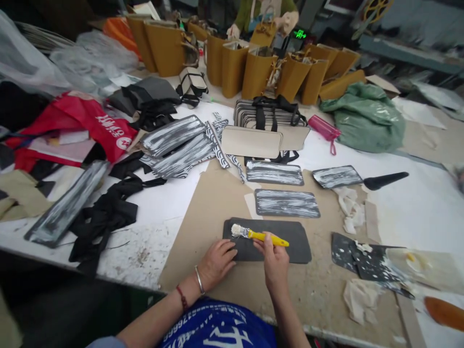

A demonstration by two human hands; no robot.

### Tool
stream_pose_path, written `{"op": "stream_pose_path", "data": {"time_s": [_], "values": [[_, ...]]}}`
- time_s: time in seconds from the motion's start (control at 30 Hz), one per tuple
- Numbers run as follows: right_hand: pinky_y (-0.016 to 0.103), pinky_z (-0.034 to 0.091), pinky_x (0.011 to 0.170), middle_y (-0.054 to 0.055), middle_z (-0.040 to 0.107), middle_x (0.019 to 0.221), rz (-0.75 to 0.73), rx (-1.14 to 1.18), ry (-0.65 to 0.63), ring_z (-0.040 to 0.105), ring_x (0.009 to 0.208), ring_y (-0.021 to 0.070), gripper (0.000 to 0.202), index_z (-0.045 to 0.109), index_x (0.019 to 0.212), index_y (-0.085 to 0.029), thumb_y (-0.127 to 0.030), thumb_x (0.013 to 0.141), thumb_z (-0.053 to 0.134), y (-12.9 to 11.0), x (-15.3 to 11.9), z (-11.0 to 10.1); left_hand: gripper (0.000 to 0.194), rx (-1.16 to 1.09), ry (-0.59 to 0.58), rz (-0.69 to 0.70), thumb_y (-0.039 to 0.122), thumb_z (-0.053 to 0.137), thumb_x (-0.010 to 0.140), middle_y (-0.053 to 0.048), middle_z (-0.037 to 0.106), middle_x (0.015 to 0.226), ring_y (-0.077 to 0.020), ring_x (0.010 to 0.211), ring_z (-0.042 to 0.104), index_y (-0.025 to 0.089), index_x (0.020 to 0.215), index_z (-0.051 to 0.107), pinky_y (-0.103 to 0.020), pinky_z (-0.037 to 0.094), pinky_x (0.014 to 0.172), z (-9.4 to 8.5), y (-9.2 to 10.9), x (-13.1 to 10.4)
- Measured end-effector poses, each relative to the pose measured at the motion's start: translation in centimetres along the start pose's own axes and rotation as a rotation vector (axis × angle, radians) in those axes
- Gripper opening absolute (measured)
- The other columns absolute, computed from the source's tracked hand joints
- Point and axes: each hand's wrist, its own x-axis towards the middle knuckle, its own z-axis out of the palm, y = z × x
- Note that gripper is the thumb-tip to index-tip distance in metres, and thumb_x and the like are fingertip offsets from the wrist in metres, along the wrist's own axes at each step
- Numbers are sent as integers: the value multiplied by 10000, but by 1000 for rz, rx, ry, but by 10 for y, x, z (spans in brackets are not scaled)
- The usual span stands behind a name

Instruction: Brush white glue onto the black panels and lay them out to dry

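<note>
In my right hand (pixel 273 261) is a brush with a yellow handle (pixel 270 238), gripped between thumb and fingers. Its bristles (pixel 237 230), coated in something white, are over the left part of a plain dark grey panel (pixel 282 251). My left hand (pixel 216 263) rests with fingers stretched out at the panel's lower left corner and holds nothing. Beyond this panel lie two more panels, the nearer (pixel 288 203) and the farther (pixel 274 173), both streaked with white. A third streaked panel (pixel 337 177) lies to the right, beside a black handle-shaped piece (pixel 386 181).
Tan bags (pixel 259 75) stand along the back, where another person (pixel 250 17) is. Streaked panels (pixel 177 137) and black fabric scraps (pixel 108 212) cover the left. A green plastic bag (pixel 366 118) and pink pouch (pixel 324 128) sit back right; white-spattered dark pieces (pixel 369 261) lie near right.
</note>
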Motion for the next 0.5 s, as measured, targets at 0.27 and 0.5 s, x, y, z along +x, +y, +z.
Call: {"op": "stream_pose_path", "data": {"time_s": [0.27, 0.5], "values": [[381, 553, 702, 63, 665, 813, -78, -170, 90, 649, 717, 209, 426, 582, 915, -129, -508, 720, 568, 3, 12, -16, 219, 30, 11, -15, 136, 547, 777, -82, 607, 1041, -221, 1022, 516, 164, 993, 562, -402, 469, 848, 5, -2, 2], [380, 552, 691, 71, 678, 740, -96, -245, 301, 657, 681, 216, 456, 595, 887, -113, -530, 704, 559, -7, 38, -67, 177, 38, 40, 8, 155, 500, 815, -67, 620, 1018, -211, 992, 528, 179, 973, 577, -386, 453, 835, 5, -5, 4]]}}
